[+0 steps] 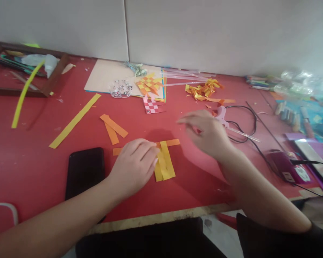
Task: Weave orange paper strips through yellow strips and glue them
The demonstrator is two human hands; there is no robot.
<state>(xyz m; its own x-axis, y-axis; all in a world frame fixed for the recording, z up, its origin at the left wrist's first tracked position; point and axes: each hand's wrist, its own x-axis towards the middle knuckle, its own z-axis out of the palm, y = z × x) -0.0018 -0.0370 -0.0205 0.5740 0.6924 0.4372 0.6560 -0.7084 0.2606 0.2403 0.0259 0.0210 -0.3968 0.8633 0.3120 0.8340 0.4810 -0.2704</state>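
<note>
My left hand rests over a horizontal orange paper strip, fingers curled and bunched. Its fingertips press at the left edge of the yellow paper strips, which stand side by side across the orange strip. The exact grip beneath the fingers is hidden. My right hand is raised above the table to the right of these strips. It is slightly blurred, its fingers stretched leftward with a gap behind the thumb, and nothing shows in it. A pink glue gun lies just beyond it.
Loose orange strips, a long yellow strip and a black phone lie left. Behind are a pink checkered paper fish, a yellow-orange woven piece, beads and orange scraps. A black cable runs right.
</note>
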